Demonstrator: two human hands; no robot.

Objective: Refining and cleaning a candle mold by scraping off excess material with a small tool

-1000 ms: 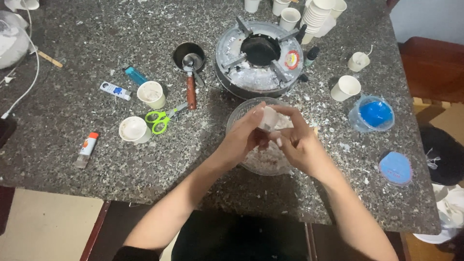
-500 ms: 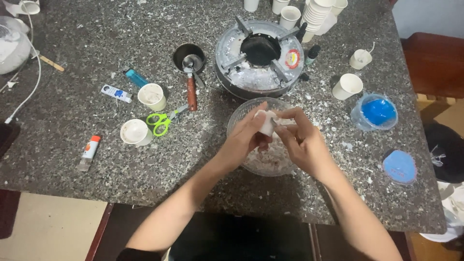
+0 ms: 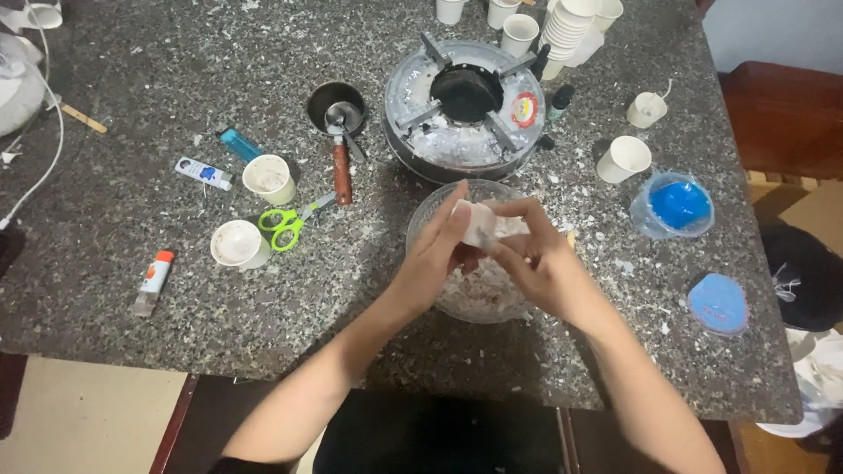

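Since the earlier views the white lump (image 3: 481, 224) had been lifted slightly and turned between the two hands, and more of it stood exposed above the fingers. It remained over the clear glass bowl (image 3: 421, 230), not set down. This suggested that the lump was being broken or picked apart over the bowl, where pale fragments already lay.

The left hand (image 3: 436, 254) was closed on the lump from the left, thumb and fingertips pinched on its near edge. The right hand (image 3: 537, 263) was clamped on the same lump from the right, fingers curled over its top. The two hands met at the lump, with both forearms reaching in from the near edge of the bench (image 3: 132, 132) and converging above the bowl.

Just beyond the bowl stood a round burner (image 3: 465, 105) crusted with white residue. To the left lay green-handled scissors (image 3: 285, 225), two small white cups (image 3: 269, 178) and a small dark pot (image 3: 335, 104) with a wooden-handled tool across it. A blue-filled container (image 3: 674, 205) stood to the right, well apart from the hands.
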